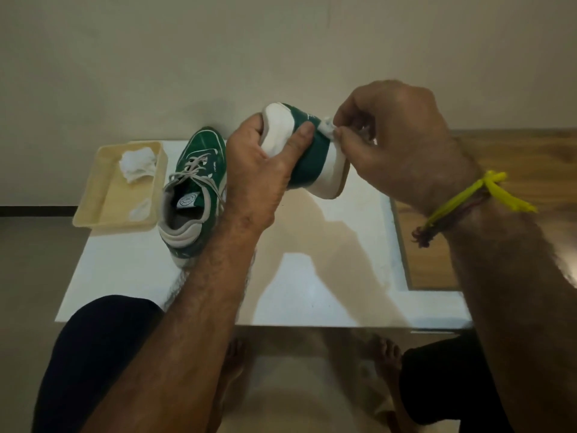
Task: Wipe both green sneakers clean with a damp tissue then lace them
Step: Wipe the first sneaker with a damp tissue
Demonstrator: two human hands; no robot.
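Observation:
My left hand (265, 160) grips one green sneaker (312, 160) by its white sole and holds it in the air above the table, turned on its side. My right hand (396, 142) pinches a small white damp tissue (327, 126) against the sneaker's green upper near the sole. The other green sneaker (196, 189) stands upright on the table to the left, its heel toward me and its grey laces loose across the tongue. Much of the held sneaker is hidden behind both hands.
A cream tray (93, 210) at the table's left holds crumpled white tissues (137, 165). The white table top (312, 276) has a wooden surface (499, 157) to its right. A plain wall stands behind. My knees and bare feet show below the table's near edge.

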